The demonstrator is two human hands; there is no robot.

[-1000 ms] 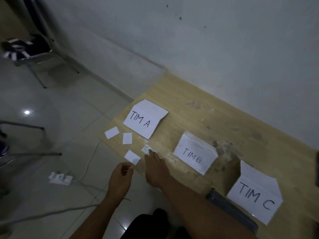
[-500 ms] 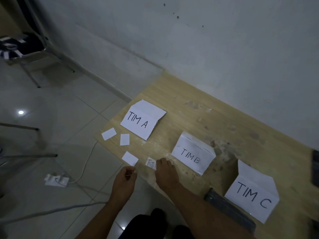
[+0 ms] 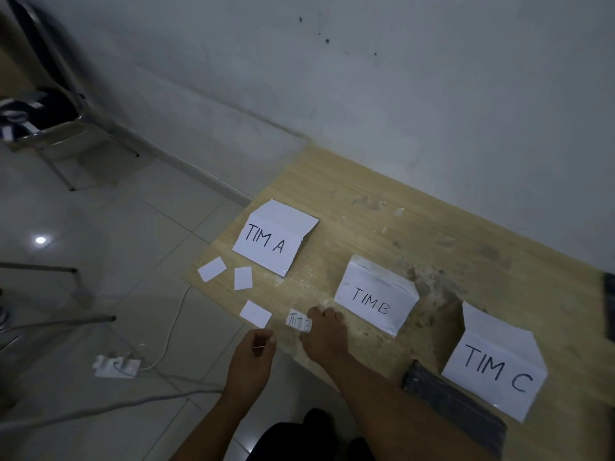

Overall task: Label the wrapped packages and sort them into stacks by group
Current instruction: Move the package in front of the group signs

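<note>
Three folded white signs stand on the wooden table [image 3: 382, 224]: TIM A [image 3: 271, 239], TIM B [image 3: 374, 296] and TIM C [image 3: 496, 362]. My right hand [image 3: 324, 334] rests at the table's front edge, fingertips on a small paper label [image 3: 297, 320] marked TIM B. My left hand [image 3: 254, 349] hovers just off the edge, fingers pinched on a thin pale sliver that I cannot identify. Three blank slips lie nearby: one [image 3: 255, 313] by my left hand, two [image 3: 212, 268] [image 3: 243, 278] further left. A dark wrapped package [image 3: 456, 404] lies in front of TIM C.
A power strip [image 3: 116, 366] with cables lies on the tiled floor left of the table. A metal chair [image 3: 50, 104] stands far left by the wall. Another dark object [image 3: 609, 307] sits at the table's right edge.
My right hand has slid right along the front edge, uncovering the TIM B label. My left hand stays pinched off the table edge. The view has shifted slightly.
</note>
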